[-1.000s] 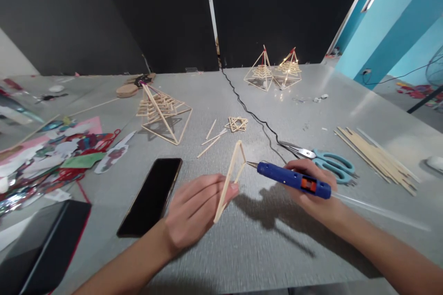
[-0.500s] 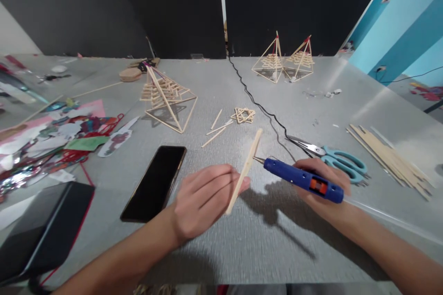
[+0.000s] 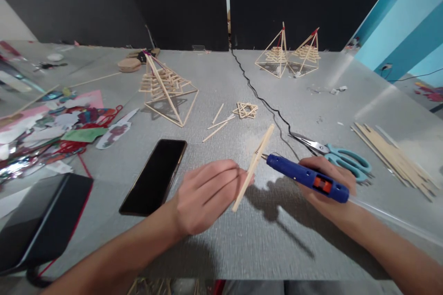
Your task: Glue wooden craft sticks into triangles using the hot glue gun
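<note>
The left hand (image 3: 214, 196) has its fingers drawn together, pinching a wooden stick frame (image 3: 253, 168) at the fingertips. Held above the counter (image 3: 259, 244), the frame lies between the two hands, right at the left one and apart from the right. It is tilted, its upper end leaning away toward the right, and shows nearly edge-on.

The right hand (image 3: 327, 177) is closed around a blue glue gun (image 3: 294, 173), its fingers partly hidden behind the body. The nozzle points left at the frame's upper half; edge-on like this, it is hard to say whether the tip touches the wood. A clear glue stick (image 3: 387, 216) trails from the gun's rear.

Beyond the frame lie a small stick star (image 3: 238, 110) and some loose sticks (image 3: 216, 131). A phone (image 3: 155, 177) rests near the left hand, and scissors (image 3: 330, 150) with light-blue handles lie just beside the right.
</note>
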Tool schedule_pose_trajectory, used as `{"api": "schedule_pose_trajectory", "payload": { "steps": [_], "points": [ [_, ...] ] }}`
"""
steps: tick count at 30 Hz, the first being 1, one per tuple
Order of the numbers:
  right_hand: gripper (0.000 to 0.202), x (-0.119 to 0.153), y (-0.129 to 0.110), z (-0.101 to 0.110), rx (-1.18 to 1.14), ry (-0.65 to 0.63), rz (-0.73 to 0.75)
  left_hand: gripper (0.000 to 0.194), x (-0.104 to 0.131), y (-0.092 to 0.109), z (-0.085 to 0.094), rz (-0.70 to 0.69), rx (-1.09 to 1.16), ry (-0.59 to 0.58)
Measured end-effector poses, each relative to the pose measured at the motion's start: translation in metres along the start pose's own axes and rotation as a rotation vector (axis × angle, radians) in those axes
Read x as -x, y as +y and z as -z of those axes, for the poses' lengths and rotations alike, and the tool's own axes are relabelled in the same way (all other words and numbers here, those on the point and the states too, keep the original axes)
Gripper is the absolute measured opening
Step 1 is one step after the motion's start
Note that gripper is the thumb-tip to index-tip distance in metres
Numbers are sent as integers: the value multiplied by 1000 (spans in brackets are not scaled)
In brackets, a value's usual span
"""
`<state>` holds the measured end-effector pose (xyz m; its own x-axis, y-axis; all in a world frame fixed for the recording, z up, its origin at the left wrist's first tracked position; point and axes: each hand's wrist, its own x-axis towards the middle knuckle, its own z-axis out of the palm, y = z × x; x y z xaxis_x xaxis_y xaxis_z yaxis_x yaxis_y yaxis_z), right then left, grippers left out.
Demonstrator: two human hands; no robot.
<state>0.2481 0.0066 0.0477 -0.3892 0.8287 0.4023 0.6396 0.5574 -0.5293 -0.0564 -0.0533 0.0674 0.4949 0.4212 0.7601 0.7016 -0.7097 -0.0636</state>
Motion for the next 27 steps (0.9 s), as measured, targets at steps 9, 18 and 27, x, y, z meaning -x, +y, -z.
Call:
{"api": "schedule_pose_trajectory", "payload": {
  "steps": [9, 18, 27],
  "points": [
    [22, 1, -3, -1, -10, 24, 69, 11, 0, 0, 0, -3, 15, 1],
    [26, -3, 11, -5, -39, 72, 225, 15, -1, 0, 2, -3, 15, -16],
    [26, -3, 5, -6, 6, 113, 189, 15, -4, 2, -7, 189, 179, 129]
  ]
}}
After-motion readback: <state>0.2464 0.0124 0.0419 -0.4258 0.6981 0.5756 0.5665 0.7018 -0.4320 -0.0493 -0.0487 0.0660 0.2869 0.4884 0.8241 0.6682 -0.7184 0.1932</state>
